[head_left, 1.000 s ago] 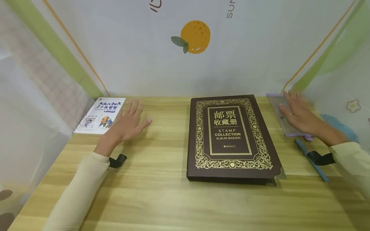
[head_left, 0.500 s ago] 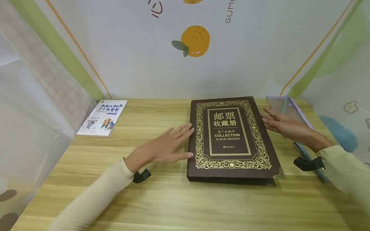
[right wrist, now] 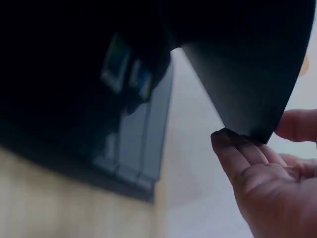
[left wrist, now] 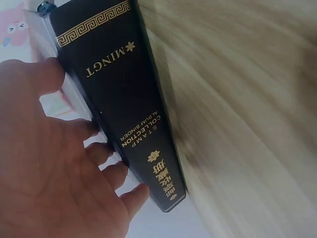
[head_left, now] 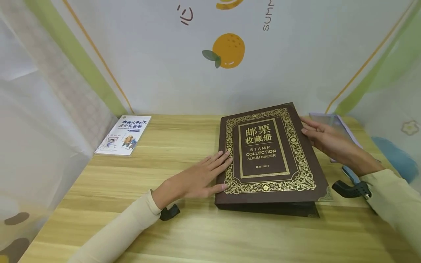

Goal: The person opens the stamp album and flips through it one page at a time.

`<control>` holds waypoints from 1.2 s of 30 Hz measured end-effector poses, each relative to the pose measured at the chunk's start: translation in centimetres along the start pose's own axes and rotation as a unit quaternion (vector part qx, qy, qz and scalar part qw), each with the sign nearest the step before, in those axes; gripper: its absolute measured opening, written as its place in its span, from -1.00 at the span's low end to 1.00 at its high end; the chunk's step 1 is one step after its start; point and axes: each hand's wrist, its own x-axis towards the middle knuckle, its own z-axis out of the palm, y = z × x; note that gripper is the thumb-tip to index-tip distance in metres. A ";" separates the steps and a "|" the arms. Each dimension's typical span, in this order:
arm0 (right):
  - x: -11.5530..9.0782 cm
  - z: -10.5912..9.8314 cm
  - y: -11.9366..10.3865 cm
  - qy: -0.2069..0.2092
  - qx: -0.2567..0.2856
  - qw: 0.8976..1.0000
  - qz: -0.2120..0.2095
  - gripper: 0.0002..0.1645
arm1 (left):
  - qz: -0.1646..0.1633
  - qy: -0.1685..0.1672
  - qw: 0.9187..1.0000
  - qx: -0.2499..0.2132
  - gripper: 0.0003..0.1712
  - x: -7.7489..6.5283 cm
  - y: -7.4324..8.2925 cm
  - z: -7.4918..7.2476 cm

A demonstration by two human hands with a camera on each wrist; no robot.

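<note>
A dark brown stamp album (head_left: 266,184) with gold ornament lies on the table, its front cover raised along the right side. My right hand (head_left: 338,144) pinches the cover's right edge. In the right wrist view the fingers of that hand (right wrist: 270,183) are under the cover (right wrist: 242,79) and the thumb is on its outer side. Dark pages (right wrist: 136,134) with small stamps show beneath. Along the spine side my left hand (head_left: 194,179) rests with straight fingers on the cover's left border. The left wrist view shows the lettered spine (left wrist: 119,89) beside the left palm (left wrist: 54,173).
A white picture booklet (head_left: 123,135) lies at the table's back left. Behind my right hand is a clear pouch with a purple edge (head_left: 348,131). A blue pen-like object (head_left: 351,174) is partly hidden by the right wrist. A printed cloth (head_left: 158,80) hangs behind the table (head_left: 148,175).
Both hands have come inward from the sides to the album. My left hand has settled on its left border; my right hand has taken the right edge and lifted the cover slightly.
</note>
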 end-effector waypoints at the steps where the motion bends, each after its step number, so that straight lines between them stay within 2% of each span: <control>1: 0.0 0.2 -0.4 0.003 0.012 1.000 -0.005 -0.14 | 0.000 0.001 1.000 0.003 -0.10 -0.1 0.0 0.0; 6: 0.4 1.1 -3.0 0.003 0.073 0.997 -0.021 -0.15 | 0.000 0.009 1.000 0.008 -0.10 -0.5 -0.1 0.2; 12: 1.2 2.7 -6.4 -0.007 0.109 0.994 -0.017 -0.17 | -0.001 0.022 0.999 -0.026 -0.10 -1.3 -0.6 0.5; 15: 1.7 3.5 -8.1 -0.005 0.107 0.994 -0.016 -0.17 | -0.012 0.017 0.998 -0.062 -0.09 -1.7 -0.8 0.6; 17: 2.0 4.1 -9.2 -0.010 0.114 0.993 -0.024 -0.17 | -0.021 0.018 0.994 -0.102 -0.10 -1.9 -0.8 0.5; 21: 2.6 5.7 -11.4 -0.027 0.122 0.991 -0.051 -0.13 | -0.060 0.051 0.977 -0.199 -0.12 -1.6 0.0 -0.2; 24: 3.1 6.9 -13.0 -0.039 0.101 0.992 -0.063 -0.11 | -0.115 0.078 0.959 -0.249 -0.07 -0.5 1.5 -2.3; 27: 3.7 8.0 -14.5 -0.046 0.072 0.994 -0.073 -0.10 | -0.169 0.084 0.940 -0.285 -0.01 1.2 3.2 -6.2; 30: 4.2 8.8 -15.7 -0.051 0.048 0.994 -0.079 -0.11 | -0.175 0.084 0.921 -0.336 -0.01 3.1 4.5 -10.9; 32: 4.5 9.2 -16.3 -0.055 0.047 0.994 -0.082 -0.10 | -0.184 0.078 0.913 -0.357 0.02 4.1 5.1 -13.5; 34: 4.7 9.5 -16.6 -0.057 0.050 0.994 -0.082 -0.09 | -0.185 0.060 0.897 -0.397 0.05 4.7 5.3 -15.3; 36: 4.7 9.7 -16.7 -0.060 0.058 0.993 -0.083 -0.08 | -0.190 0.045 0.880 -0.433 0.03 4.9 5.4 -16.4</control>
